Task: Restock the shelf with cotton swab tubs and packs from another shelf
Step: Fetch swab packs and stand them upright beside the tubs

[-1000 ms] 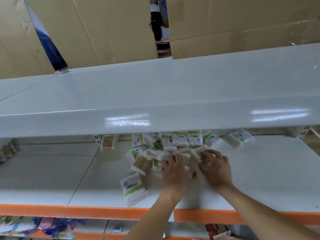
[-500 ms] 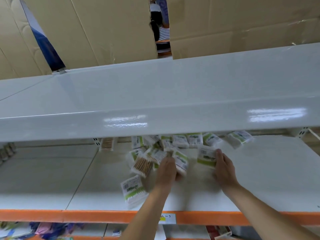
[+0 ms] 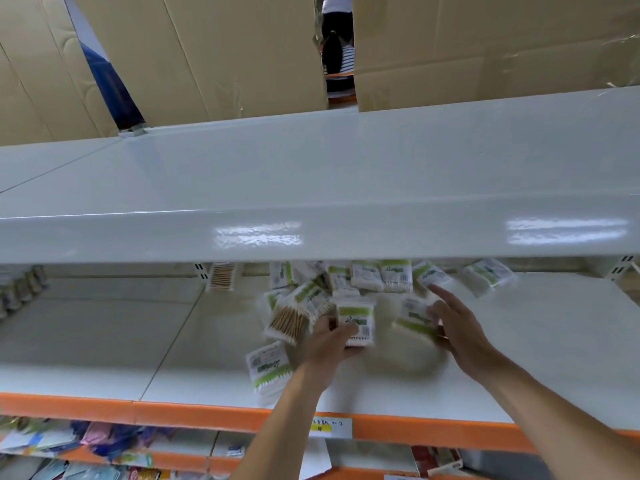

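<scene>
Cotton swab packs [image 3: 349, 289], small clear plastic bags with green-and-white labels, lie in a loose heap toward the back of the white metal shelf [image 3: 536, 348], roughly mid-length, partly hidden under the upper white shelf [image 3: 311, 188].

Left hand [image 3: 329, 344]: fingers curled round one upright green-labelled pack [image 3: 358, 323], thumb across its lower front. Pack is raised off the shelf surface, in front of the heap.

Right hand [image 3: 457, 327]: fingers spread and mostly straight, palm turned toward a second green-labelled pack [image 3: 414, 317], which is blurred. Fingers touch its right edge; cannot tell whether the thumb closes on it.

One wooden-stick swab pack [image 3: 287, 320] lies at the heap's left side, just beside the left hand. A single green-labelled pack [image 3: 268, 370] lies apart, near the shelf's front edge, left of the left forearm. Another wooden-stick pack [image 3: 221, 277] stands at the back edge, left of the heap. One pack [image 3: 490, 275] sits at the heap's far right, near the back.

Orange front rail [image 3: 173, 412] carries a white-and-yellow price tag [image 3: 330, 427]. Brown cardboard sheets [image 3: 207, 57] stand behind the upper shelf. Mixed coloured goods [image 3: 97, 441] fill the lower shelf at left.
</scene>
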Demonstrator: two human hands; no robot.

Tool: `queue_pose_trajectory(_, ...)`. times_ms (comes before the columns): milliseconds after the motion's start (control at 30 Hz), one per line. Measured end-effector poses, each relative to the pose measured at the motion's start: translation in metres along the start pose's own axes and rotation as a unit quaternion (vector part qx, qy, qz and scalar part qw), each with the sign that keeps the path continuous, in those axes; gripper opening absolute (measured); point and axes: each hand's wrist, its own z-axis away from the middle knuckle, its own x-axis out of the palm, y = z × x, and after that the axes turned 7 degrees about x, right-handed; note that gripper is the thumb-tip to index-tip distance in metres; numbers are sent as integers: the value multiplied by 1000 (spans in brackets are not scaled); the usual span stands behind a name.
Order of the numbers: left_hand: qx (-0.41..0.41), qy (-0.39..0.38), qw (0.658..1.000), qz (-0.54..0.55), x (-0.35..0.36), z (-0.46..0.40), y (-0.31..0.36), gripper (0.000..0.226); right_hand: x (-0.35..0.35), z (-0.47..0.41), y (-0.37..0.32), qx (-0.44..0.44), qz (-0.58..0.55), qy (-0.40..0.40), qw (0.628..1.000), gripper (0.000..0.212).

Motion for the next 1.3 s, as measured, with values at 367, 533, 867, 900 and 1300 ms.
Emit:
queue_pose_trajectory(367,-1,20,999,29,9,12,6,32,16,8,7,137,-278,-160,937,47)
queue_pose_trajectory(533,-1,45,998,42,15,25,4,27,29,12,-3,149,-341,-184,910,51)
queue_pose_trajectory(867,10,122,992,3,7,45,9,28,24,13,-12,120,-182,-137,966,24)
queue_pose_trajectory(900,18,125,992,-5,5,47,11,28,24,14,-14,119,-181,-148,965,24)
queue_pose_trajectory(1300,66,171,983,18,-25,82,27,36,59,36,-22,59,0,-206,977,22)
